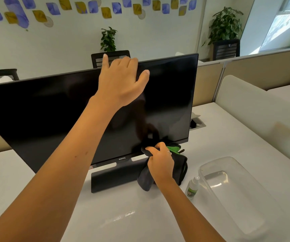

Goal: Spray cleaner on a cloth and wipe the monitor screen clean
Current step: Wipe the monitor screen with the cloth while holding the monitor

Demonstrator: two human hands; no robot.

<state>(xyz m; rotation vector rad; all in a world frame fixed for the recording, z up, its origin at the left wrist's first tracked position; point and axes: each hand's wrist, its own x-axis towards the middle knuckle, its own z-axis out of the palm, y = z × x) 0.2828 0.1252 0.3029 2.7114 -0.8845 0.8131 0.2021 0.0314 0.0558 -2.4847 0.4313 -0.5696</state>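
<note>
A black monitor (53, 110) with a dark screen stands tilted on the white desk. My left hand (121, 81) rests over its top edge, fingers hooked behind and thumb on the screen side. My right hand (160, 161) grips a dark grey cloth (145, 180) bunched against the screen's lower right corner. Part of the cloth hangs down in front of the monitor's base (112, 177). A small spray bottle (192, 187) with a green label stands on the desk just right of my right wrist.
A clear plastic tub (245, 194) sits at the right on the white desk (18, 173). A green and black item (174, 148) lies behind my right hand. A cable opening (197, 123) is behind the monitor. Beige partitions and office chairs stand beyond.
</note>
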